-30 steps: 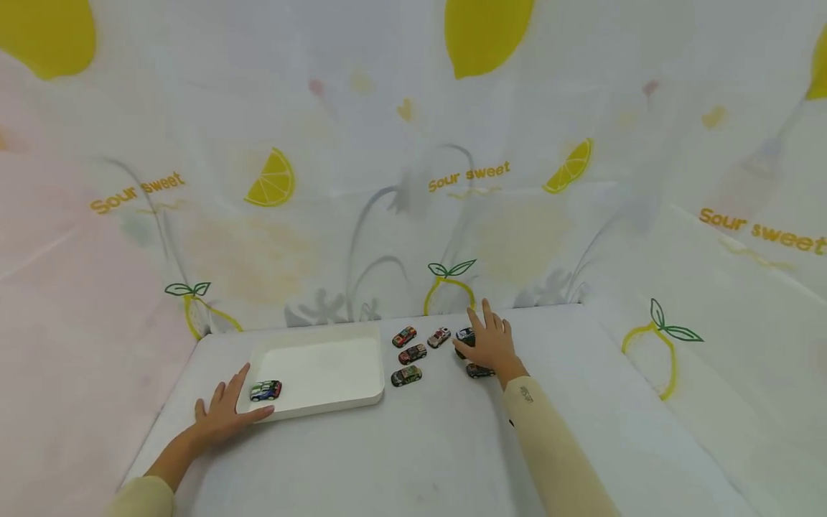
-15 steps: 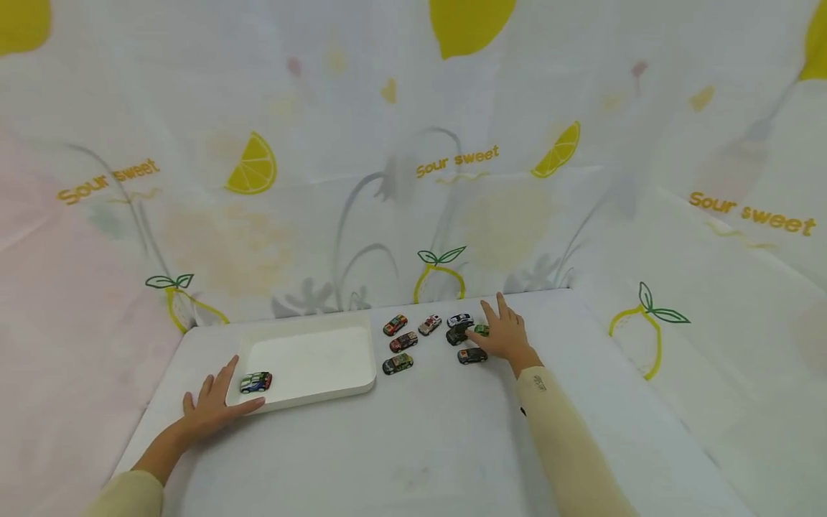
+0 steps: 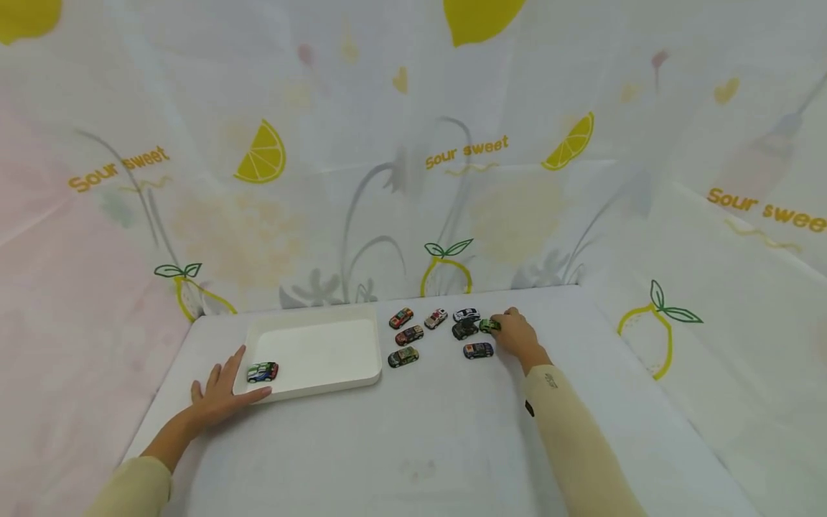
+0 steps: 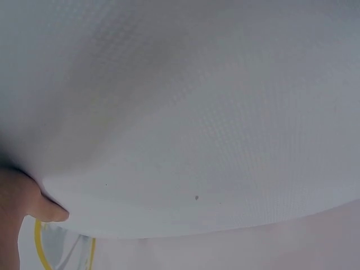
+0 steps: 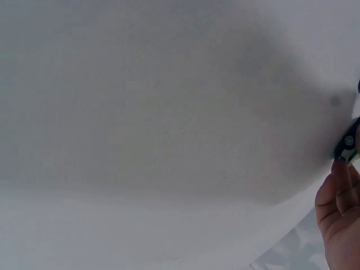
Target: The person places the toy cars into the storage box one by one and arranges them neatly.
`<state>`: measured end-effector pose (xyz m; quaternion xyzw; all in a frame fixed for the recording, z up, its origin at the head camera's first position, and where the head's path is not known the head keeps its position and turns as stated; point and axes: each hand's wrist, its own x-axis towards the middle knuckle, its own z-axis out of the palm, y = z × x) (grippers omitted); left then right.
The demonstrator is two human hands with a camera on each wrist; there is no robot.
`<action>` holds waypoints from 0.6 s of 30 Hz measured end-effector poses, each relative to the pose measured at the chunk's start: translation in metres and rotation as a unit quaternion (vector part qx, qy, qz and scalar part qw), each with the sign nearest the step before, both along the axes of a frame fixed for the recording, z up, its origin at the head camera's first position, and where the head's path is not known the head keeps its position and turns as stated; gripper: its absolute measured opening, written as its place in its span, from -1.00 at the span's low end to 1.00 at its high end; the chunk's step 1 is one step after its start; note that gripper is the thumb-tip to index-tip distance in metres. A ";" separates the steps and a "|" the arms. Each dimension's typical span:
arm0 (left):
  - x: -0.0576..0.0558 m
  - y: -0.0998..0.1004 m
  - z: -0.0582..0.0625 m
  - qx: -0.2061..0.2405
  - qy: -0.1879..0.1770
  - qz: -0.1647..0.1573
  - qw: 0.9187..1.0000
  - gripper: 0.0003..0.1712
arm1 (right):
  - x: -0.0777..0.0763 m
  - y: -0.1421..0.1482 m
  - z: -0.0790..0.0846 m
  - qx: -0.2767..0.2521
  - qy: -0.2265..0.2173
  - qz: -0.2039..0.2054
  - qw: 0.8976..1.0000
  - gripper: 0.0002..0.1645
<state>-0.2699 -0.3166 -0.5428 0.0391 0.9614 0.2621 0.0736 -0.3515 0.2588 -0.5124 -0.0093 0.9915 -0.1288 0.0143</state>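
Observation:
My left hand [image 3: 218,395] lies with fingers spread against the left front corner of a white tray [image 3: 380,352], the thumb along its front side. Inside that tray, near the corner, sits a toy car [image 3: 262,372] in white, green and blue. On the right, my right hand [image 3: 519,336] pinches a small green toy car [image 3: 489,326] at its right end. The right wrist view shows part of this car at its right edge, between the fingertips [image 5: 341,169]. A black toy car [image 3: 464,329] stands just left of the green one.
Near the right hand are a white-and-black car [image 3: 466,314] and a dark blue car [image 3: 478,350]. Several more toy cars, among them a red-orange one [image 3: 400,318] and a camouflage one [image 3: 403,357], stand right of the tray. A lemon-print cloth [image 3: 362,215] hangs behind the table.
My right hand has moved right from above the black car to the green car, and its fingers have curled onto it. The left hand stays at the tray; the head view has shifted slightly.

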 end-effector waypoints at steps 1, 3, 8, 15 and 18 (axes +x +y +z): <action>0.001 0.000 0.000 0.000 0.000 0.002 1.000 0.26 | -0.002 -0.002 0.000 0.001 -0.001 0.004 1.000 -0.52; 0.002 -0.001 0.000 -0.003 -0.002 0.004 1.000 0.26 | -0.006 -0.005 -0.001 0.003 -0.006 0.010 1.000 -0.53; 0.004 -0.003 -0.002 0.001 0.001 0.005 1.000 0.25 | -0.010 -0.008 -0.005 -0.029 -0.002 -0.001 1.000 -0.51; 0.000 -0.002 -0.004 0.005 -0.002 0.007 1.000 0.27 | -0.008 -0.002 -0.007 -0.055 -0.004 -0.023 0.998 -0.56; -0.001 0.000 -0.003 0.005 0.005 0.004 1.000 0.27 | -0.009 0.003 -0.008 -0.052 0.002 -0.021 0.998 -0.62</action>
